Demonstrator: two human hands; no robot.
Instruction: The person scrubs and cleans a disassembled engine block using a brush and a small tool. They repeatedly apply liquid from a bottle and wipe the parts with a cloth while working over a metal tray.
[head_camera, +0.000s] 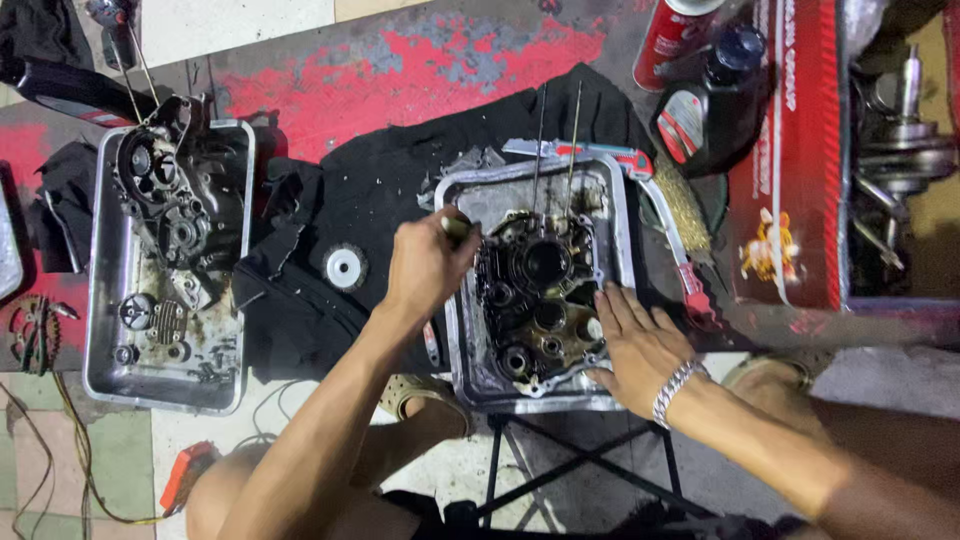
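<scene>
Head view: both hands (430, 262) on engine case (535, 290)

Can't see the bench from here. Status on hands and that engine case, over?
Left hand grips a small tool at the case edge. Right hand flat on engine case in metal tray. Two thin rods stand upright behind.

L hand (428, 262): forearm runs up from lower left, wrist bent a bit, fingers curled into a closed grip, knuckles up, thumb side toward centre. R hand (637, 340): forearm comes in from lower right, palm down, fingers spread flat and pointing up-left, metal bracelet (672, 391) on wrist. Hands apart, both arms bare.
</scene>
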